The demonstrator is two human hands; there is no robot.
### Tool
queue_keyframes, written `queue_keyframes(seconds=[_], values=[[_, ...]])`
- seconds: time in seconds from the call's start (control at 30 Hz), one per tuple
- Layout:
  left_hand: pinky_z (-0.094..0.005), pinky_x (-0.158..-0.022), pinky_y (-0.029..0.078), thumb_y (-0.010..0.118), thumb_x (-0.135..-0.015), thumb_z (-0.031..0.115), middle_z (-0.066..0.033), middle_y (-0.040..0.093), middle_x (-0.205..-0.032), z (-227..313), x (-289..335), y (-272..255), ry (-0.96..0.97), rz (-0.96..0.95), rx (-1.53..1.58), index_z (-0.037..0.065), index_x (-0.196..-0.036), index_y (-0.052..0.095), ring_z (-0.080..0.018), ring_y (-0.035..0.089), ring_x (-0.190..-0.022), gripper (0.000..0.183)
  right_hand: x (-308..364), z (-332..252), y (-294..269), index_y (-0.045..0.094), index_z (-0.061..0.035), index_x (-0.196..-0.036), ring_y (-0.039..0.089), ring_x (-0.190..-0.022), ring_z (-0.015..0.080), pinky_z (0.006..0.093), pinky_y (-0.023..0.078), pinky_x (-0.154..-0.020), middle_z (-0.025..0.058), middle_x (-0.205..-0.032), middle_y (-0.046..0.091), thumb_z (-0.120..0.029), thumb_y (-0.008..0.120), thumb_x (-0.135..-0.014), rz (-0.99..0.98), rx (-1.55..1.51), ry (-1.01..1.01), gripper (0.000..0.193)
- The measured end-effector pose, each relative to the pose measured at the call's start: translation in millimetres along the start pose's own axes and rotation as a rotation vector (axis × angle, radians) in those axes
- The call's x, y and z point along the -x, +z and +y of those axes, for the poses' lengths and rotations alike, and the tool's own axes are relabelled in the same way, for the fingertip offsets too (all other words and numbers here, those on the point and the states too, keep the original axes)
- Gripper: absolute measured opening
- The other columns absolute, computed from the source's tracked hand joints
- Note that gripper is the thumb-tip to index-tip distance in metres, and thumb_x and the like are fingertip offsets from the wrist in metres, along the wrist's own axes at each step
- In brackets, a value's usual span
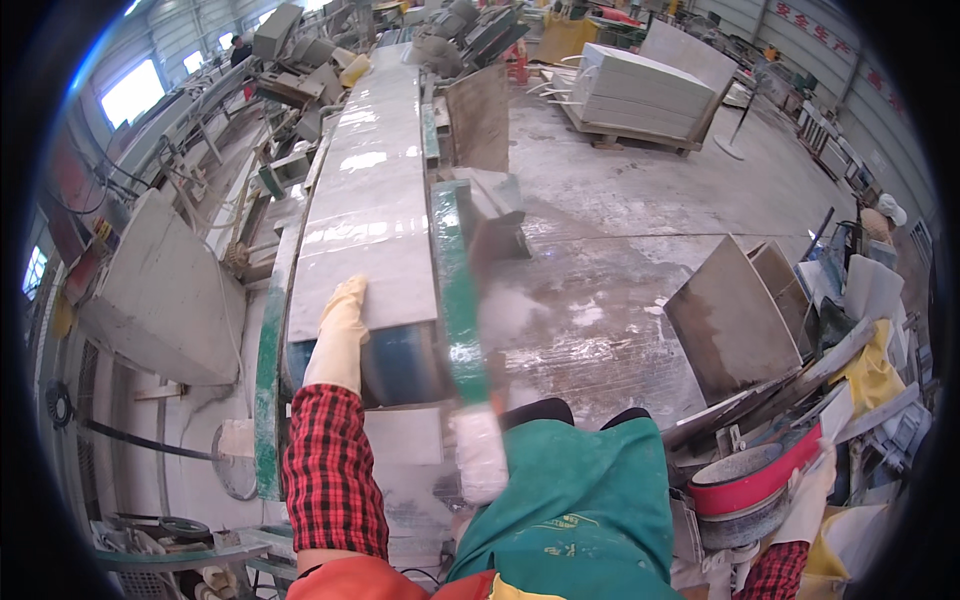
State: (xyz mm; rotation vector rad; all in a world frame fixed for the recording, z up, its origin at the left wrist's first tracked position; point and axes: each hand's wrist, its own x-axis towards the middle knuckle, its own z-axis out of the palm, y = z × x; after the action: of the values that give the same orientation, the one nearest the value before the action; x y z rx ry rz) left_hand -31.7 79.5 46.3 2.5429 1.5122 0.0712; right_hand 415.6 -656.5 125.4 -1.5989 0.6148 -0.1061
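Observation:
My left hand [345, 312], in a cream rubber glove, reaches forward over the near end of a conveyor. It lies with its fingers stretched out on the near edge of a wet pale slab [395, 285]. Under that edge the dark blue roller end of the belt [405, 362] shows. More wet slabs [375, 160] lie in a row along the conveyor beyond. At the lower right, my right hand [812, 490], also gloved, is held out to the side beside a round tub with a red band [755, 480]. Its fingers are too small and indistinct to read.
Green rails [460, 300] flank the conveyor. Brown boards [735, 315] lean at the right among scraps and a yellow cloth [870, 370]. A pallet of stacked white slabs [640, 95] stands far right. Machinery [300, 75] lines the far left, and a large grey panel [165, 290] stands nearer.

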Motion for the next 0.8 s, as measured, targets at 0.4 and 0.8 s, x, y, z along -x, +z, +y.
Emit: queue_keyframes(seconds=[0.4, 0.8], values=[[-0.0333, -0.103, 0.042, 0.059, -0.085, 0.002, -0.017, 0.058, -0.128, 149, 81, 50, 0.207, 0.359, 1.374, -0.002, -0.135, 0.048, -0.0244, 0.054, -0.121, 0.051, 106, -20, 158, 0.06, -0.0292, -0.127, 0.045, -0.062, 0.0112, 0.0348, 0.044, -0.067, -0.0095, -0.084, 0.047, -0.014, 0.072, -0.071, -0.619, -0.103, -0.03, 0.06], [-0.0413, -0.097, 0.053, 0.043, -0.101, 0.016, -0.0194, 0.051, -0.134, 229, 136, -21, -0.121, -0.351, 2.265, -0.001, -0.135, 0.039, -0.0325, 0.056, -0.118, 0.038, 343, 5, 300, 0.064, -0.0172, -0.112, 0.057, -0.103, 0.0279, 0.0365, 0.052, -0.085, 0.0074, -0.112, 0.063, -0.02, 0.073, -0.062, -1.572, 0.676, -1.651, 0.051]])
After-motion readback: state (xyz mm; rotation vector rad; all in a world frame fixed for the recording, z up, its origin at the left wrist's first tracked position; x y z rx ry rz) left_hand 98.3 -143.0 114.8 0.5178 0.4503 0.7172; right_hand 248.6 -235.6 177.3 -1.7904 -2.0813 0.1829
